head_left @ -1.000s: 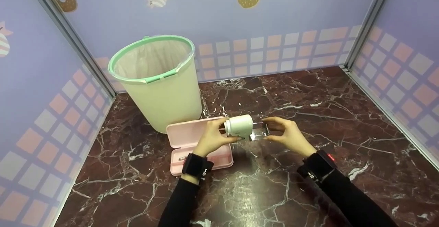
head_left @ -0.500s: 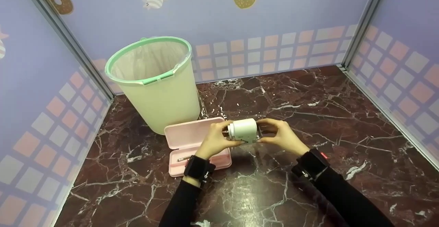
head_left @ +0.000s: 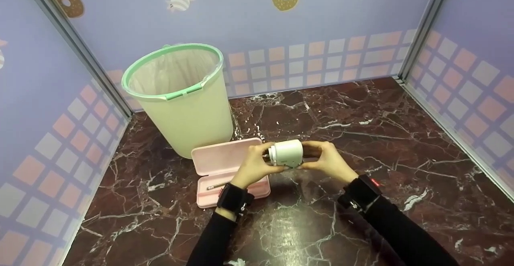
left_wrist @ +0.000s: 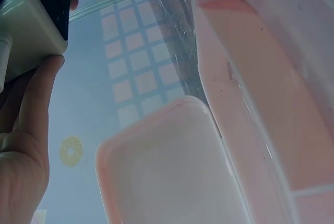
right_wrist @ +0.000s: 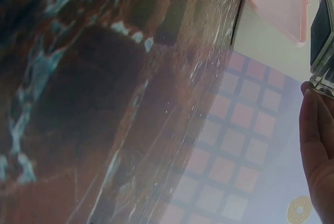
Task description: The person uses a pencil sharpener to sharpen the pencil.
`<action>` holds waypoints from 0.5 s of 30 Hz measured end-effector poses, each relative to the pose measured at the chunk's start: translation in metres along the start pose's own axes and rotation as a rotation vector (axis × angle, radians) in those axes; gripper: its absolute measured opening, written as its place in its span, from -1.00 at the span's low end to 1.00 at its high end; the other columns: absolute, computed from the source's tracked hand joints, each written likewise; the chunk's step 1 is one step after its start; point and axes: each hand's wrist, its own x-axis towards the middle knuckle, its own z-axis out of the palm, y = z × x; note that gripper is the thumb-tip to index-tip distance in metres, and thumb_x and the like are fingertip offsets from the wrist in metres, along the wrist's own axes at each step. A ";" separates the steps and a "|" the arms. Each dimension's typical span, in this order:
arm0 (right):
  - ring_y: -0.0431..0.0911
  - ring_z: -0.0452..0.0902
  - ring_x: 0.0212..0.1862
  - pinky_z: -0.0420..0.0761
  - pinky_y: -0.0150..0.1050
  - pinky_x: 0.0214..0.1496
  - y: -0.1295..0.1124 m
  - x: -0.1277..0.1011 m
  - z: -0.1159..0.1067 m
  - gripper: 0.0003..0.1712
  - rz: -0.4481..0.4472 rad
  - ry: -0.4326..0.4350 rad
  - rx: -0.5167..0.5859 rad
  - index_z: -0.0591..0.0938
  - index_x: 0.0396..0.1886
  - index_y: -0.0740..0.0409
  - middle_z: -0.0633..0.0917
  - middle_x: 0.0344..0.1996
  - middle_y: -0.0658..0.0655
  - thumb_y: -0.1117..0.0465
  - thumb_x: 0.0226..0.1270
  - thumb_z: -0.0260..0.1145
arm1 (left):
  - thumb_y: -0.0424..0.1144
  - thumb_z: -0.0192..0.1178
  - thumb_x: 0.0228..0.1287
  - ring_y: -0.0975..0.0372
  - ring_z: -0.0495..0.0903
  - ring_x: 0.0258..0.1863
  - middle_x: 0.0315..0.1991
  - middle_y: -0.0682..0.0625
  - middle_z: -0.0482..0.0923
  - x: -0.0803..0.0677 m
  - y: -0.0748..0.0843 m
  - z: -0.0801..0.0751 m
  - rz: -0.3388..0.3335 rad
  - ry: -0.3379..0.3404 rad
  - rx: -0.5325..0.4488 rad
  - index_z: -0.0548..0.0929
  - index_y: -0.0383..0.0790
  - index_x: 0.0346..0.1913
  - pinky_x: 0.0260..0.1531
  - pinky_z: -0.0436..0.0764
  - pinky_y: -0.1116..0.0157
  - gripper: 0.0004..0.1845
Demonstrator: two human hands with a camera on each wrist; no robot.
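Observation:
A white pencil sharpener (head_left: pixel 287 152) is held on its side above the table, close to the right end of the pencil case. My left hand (head_left: pixel 257 163) grips its body, with the thumb below and the fingers on the far side. At its other end, my right hand (head_left: pixel 330 159) pinches the clear drawer (right_wrist: pixel 324 80), most of which sits inside the sharpener. The left wrist view shows the sharpener's white side (left_wrist: pixel 26 31) and dark face. Below my left hand lies an open pink pencil case (head_left: pixel 225 157) with a pencil (head_left: pixel 217 186) in it.
Right behind the pencil case stands a tall cream trash bin (head_left: pixel 184 117) with a green rim and a liner. Small pale bits (head_left: pixel 252 129) lie scattered on the dark marbled table (head_left: pixel 381 137) beside the bin. Patterned panels (head_left: pixel 361 9) enclose the back and sides.
The clear drawer, pulled partly out a second ago, has slid left into the sharpener with my right hand. The sharpener has shifted slightly right and down in view.

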 end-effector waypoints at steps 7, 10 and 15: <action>0.20 0.68 0.06 0.66 -0.08 0.10 -0.002 0.001 0.002 -0.24 0.034 -0.002 0.034 0.50 0.21 0.45 0.63 0.10 0.43 0.38 -0.05 0.56 | -0.23 0.59 -0.20 0.17 0.72 -0.19 -0.11 -0.12 0.75 0.001 0.001 0.002 0.002 0.007 0.018 0.66 -0.30 0.05 -0.08 0.67 0.31 -0.38; 0.21 0.67 0.06 0.66 -0.13 0.10 -0.002 0.000 0.002 -0.25 0.030 -0.005 0.024 0.51 0.21 0.45 0.64 0.10 0.43 0.39 -0.05 0.55 | -0.23 0.59 -0.20 0.16 0.72 -0.18 -0.10 -0.13 0.75 0.001 0.001 0.004 -0.005 0.006 0.025 0.66 -0.31 0.05 -0.07 0.66 0.30 -0.37; 0.19 0.65 0.11 0.62 -0.09 0.17 -0.004 -0.002 0.003 -0.29 -0.022 -0.029 -0.075 0.50 0.19 0.37 0.63 0.11 0.36 0.38 -0.02 0.54 | -0.21 0.59 -0.19 0.17 0.72 -0.17 -0.09 -0.13 0.74 0.000 -0.002 0.006 -0.028 -0.008 0.041 0.66 -0.30 0.06 -0.07 0.66 0.31 -0.37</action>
